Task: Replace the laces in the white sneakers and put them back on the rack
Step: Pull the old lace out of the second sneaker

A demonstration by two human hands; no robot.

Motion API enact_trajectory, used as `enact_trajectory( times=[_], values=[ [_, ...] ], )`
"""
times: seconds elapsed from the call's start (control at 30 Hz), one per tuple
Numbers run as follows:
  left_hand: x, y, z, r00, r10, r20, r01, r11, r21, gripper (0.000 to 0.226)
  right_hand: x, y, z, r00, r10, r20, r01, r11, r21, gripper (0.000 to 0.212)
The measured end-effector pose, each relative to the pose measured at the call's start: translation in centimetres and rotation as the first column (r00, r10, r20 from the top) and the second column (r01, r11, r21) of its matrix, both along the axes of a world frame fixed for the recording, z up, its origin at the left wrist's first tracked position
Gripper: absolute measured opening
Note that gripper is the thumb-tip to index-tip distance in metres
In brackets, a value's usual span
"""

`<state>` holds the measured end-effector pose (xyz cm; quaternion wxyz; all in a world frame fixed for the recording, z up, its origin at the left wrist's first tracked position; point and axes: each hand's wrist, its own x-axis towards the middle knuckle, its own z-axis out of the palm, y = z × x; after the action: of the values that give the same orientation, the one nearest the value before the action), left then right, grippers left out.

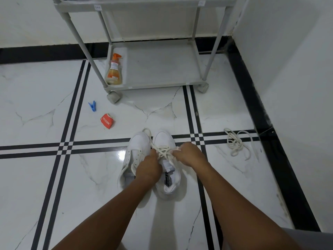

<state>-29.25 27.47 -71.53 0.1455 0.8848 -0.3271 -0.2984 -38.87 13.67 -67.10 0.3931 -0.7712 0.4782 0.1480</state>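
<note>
Two shoes (144,159) sit side by side before the rack (158,69), with loose laces (236,143) on their right.

Glossy white marble floor (45,177) with black stripes; white walls (288,51); black skirting (252,105).

Bright, even light; floor (100,177) glare; edges bowed.

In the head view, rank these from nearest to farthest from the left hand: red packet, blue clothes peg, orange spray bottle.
From the left hand:
1. red packet, on the floor ahead and to the left.
2. blue clothes peg, further left, beyond the packet.
3. orange spray bottle, on the rack's bottom shelf, left corner.
</note>
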Motion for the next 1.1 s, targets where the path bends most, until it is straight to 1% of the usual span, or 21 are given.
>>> enact_trajectory(
  times=[0.03,0.1,0.17,0.2,0.23,0.3,0.33,0.4,0.47,0.5,0.57,0.6,0.67,0.7,0.73,0.77,0.87,0.9,0.97,1.03,1.1],
  values=[
    [0.0,0.0,0.0,1.0,0.0,-0.002,0.0,1.0,0.001,0.032,0.4,0.1,0.3,0.983,-0.107,0.15,0.097,0.993,0.073,0.035],
    [0.0,0.0,-0.1,1.0,0.004,-0.011,-0.004,1.0,0.006,0.037,1.0,0.3,0.7,0.853,-0.378,0.359,0.265,0.907,0.326,0.039],
    [0.1,0.0,-0.1,1.0,0.007,-0.016,-0.007,1.0,0.001,0.042,1.2,0.4,0.5,0.728,-0.582,0.361,0.354,0.771,0.529,0.041],
    [0.1,0.0,-0.1,1.0,0.007,-0.017,-0.007,1.0,-0.004,0.043,1.1,0.6,0.1,0.717,-0.607,0.343,0.388,0.756,0.526,0.041],
    [0.1,0.0,-0.2,1.0,0.008,-0.019,-0.008,1.0,-0.009,0.043,0.9,0.6,-0.4,0.767,-0.545,0.339,0.394,0.816,0.423,0.04],
    [0.0,0.0,-0.3,1.0,0.008,-0.022,-0.009,1.0,-0.018,0.042,0.0,0.7,-0.9,0.926,-0.276,0.258,0.251,0.96,0.124,0.038],
    [0.0,0.0,-0.4,1.0,0.012,-0.022,-0.013,1.0,-0.02,0.041,-0.3,0.8,-1.1,0.972,-0.143,0.186,0.138,0.99,0.041,0.043],
    [0.0,-0.1,-0.5,1.0,0.021,-0.019,-0.022,1.0,-0.021,0.039,-0.6,1.3,-1.2,0.999,0.049,0.011,-0.049,0.999,-0.01,0.06],
    [0.0,-0.2,-0.5,1.0,0.018,-0.023,-0.018,1.0,-0.01,0.036,-0.3,1.7,-0.7,0.982,0.116,-0.148,-0.126,0.99,-0.062,0.065],
    [0.0,-0.2,-0.5,0.999,0.014,-0.028,-0.015,1.0,-0.004,0.033,0.1,1.7,-0.3,0.982,0.117,-0.145,-0.132,0.986,-0.101,0.058],
    [0.1,-0.2,-0.5,0.999,0.01,-0.038,-0.01,1.0,-0.008,0.029,1.0,1.6,0.2,0.998,0.037,0.049,-0.031,0.993,-0.118,0.034],
    [0.1,-0.2,-0.4,0.999,0.01,-0.038,-0.011,1.0,-0.007,0.027,1.5,1.5,0.7,0.977,-0.069,0.202,0.082,0.995,-0.058,0.028],
    [0.2,-0.2,-0.5,0.999,0.008,-0.039,-0.009,1.0,-0.006,0.026,2.2,1.0,1.7,0.828,-0.374,0.418,0.294,0.924,0.246,0.027],
    [0.2,-0.2,-0.5,0.999,0.003,-0.042,-0.003,1.0,-0.003,0.025,2.4,0.8,2.1,0.748,-0.51,0.424,0.343,0.845,0.411,0.025],
    [0.3,-0.2,-0.5,0.999,-0.006,-0.045,0.006,1.0,0.012,0.025,2.4,0.6,2.1,0.706,-0.583,0.402,0.363,0.785,0.501,0.024],
    [0.3,-0.3,-0.4,0.999,-0.018,-0.047,0.019,1.0,0.02,0.026,2.3,0.6,2.1,0.723,-0.578,0.377,0.383,0.791,0.477,0.024],
    [0.2,-0.2,-0.3,0.999,-0.038,-0.038,0.039,0.999,0.028,0.031,1.3,1.0,1.0,0.915,-0.302,0.267,0.316,0.949,-0.007,0.021],
    [0.3,-0.2,-0.3,0.999,-0.039,-0.03,0.039,0.999,0.004,0.03,1.0,1.3,0.6,0.955,-0.24,0.172,0.263,0.957,-0.125,0.036],
    [0.5,-0.3,-0.1,0.998,-0.002,-0.06,-0.006,0.992,-0.124,0.026,0.5,1.8,0.0,0.989,-0.142,0.034,0.146,0.968,-0.202,0.074],
    [0.9,-0.4,0.1,0.988,0.069,-0.139,-0.105,0.958,-0.268,0.032,0.5,2.4,-0.3,0.996,-0.092,0.015,0.093,0.979,-0.18,0.082],
    [1.5,-0.3,0.2,0.975,0.125,-0.183,-0.18,0.926,-0.332,0.044,0.7,3.4,-0.6,0.998,-0.067,0.0,0.066,0.979,-0.193,0.082]
  ],
)
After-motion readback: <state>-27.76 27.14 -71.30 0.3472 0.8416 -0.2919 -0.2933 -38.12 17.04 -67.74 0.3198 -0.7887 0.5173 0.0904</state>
